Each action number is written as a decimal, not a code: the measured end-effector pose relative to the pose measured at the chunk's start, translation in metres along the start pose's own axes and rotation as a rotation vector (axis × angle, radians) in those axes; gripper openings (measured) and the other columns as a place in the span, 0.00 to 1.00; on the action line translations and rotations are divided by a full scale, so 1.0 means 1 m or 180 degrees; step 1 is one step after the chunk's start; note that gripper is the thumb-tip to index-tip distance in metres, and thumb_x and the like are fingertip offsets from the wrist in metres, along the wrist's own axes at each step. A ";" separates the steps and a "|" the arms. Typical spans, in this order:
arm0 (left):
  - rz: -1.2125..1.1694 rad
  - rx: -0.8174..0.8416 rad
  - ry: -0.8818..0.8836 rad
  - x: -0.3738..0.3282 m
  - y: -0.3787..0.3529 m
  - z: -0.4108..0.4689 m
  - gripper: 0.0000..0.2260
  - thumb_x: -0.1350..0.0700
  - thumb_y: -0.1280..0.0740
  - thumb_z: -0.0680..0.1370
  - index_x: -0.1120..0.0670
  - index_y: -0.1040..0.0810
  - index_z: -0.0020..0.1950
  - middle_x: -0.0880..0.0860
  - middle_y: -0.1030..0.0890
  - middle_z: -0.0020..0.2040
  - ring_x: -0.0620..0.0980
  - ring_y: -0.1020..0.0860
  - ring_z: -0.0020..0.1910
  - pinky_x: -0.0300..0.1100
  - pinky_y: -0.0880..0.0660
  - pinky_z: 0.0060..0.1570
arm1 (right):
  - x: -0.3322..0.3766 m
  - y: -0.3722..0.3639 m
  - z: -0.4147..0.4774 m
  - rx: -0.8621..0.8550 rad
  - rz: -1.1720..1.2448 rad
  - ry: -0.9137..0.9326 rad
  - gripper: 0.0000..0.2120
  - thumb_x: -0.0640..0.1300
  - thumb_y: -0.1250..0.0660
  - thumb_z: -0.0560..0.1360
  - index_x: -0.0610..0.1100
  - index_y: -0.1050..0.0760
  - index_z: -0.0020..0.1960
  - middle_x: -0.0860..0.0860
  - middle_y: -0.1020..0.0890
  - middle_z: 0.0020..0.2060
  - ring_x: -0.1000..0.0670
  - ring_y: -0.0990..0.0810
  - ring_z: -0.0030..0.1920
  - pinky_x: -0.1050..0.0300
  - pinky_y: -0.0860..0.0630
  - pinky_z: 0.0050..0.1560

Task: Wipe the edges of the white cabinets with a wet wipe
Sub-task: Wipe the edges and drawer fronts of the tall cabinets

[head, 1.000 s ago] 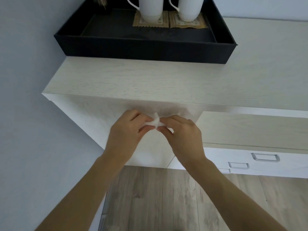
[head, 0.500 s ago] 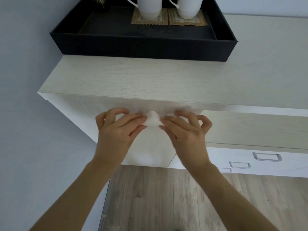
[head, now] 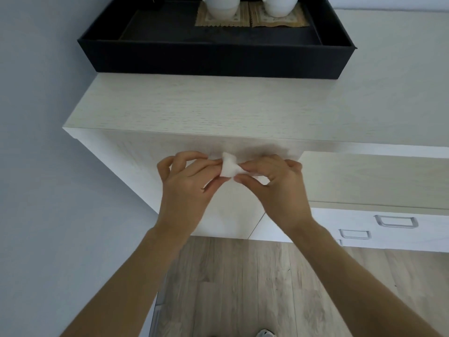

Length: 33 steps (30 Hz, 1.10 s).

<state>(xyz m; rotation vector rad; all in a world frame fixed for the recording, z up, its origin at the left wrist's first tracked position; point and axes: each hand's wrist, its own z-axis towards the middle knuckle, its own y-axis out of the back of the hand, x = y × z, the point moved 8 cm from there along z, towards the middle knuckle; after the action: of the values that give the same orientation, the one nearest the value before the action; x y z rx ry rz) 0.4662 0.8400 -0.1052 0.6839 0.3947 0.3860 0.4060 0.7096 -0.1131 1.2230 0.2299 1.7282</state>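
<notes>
One wet wipe, crumpled small, pinched between left hand at 9 o'clock and right hand at 3 o'clock, both clamped on it, just below front edge of white cabinet. Black tray at 12 o'clock.

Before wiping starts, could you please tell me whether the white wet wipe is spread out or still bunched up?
Bunched up: the white wet wipe is a small crumpled wad pinched between the left hand and right hand.

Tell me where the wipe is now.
In the head view the wipe is mid-frame, pinched between the left hand and right hand, before the cabinet front.
</notes>
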 end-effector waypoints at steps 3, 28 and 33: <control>0.0077 0.0037 -0.0071 0.010 0.007 -0.001 0.09 0.50 0.33 0.76 0.54 0.16 0.46 0.47 0.16 0.44 0.49 0.26 0.51 0.48 0.38 0.53 | 0.003 -0.006 0.001 -0.0080 0.0074 -0.0004 0.04 0.46 0.28 0.67 0.47 0.19 0.39 0.55 0.18 0.36 0.58 0.26 0.42 0.56 0.41 0.49; 0.0351 0.0096 -0.0362 0.003 0.004 0.004 0.17 0.41 0.33 0.73 0.54 0.18 0.49 0.52 0.18 0.44 0.51 0.28 0.50 0.47 0.37 0.51 | -0.003 0.026 -0.021 -0.0653 -0.0582 0.0416 0.03 0.41 0.28 0.69 0.42 0.20 0.42 0.46 0.21 0.44 0.48 0.26 0.46 0.57 0.37 0.47; -0.0141 0.0242 -0.0660 -0.011 -0.005 0.010 0.15 0.45 0.35 0.76 0.55 0.20 0.55 0.51 0.17 0.49 0.49 0.25 0.49 0.46 0.35 0.51 | 0.000 0.016 -0.021 -0.0504 -0.0645 0.0290 0.06 0.43 0.30 0.70 0.40 0.21 0.42 0.45 0.21 0.43 0.48 0.27 0.46 0.59 0.34 0.43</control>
<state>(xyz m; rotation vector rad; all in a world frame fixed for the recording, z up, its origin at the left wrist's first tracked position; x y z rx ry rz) 0.4624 0.8257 -0.0994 0.7802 0.2282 0.2561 0.3795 0.7088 -0.1126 0.9732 0.2571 1.5953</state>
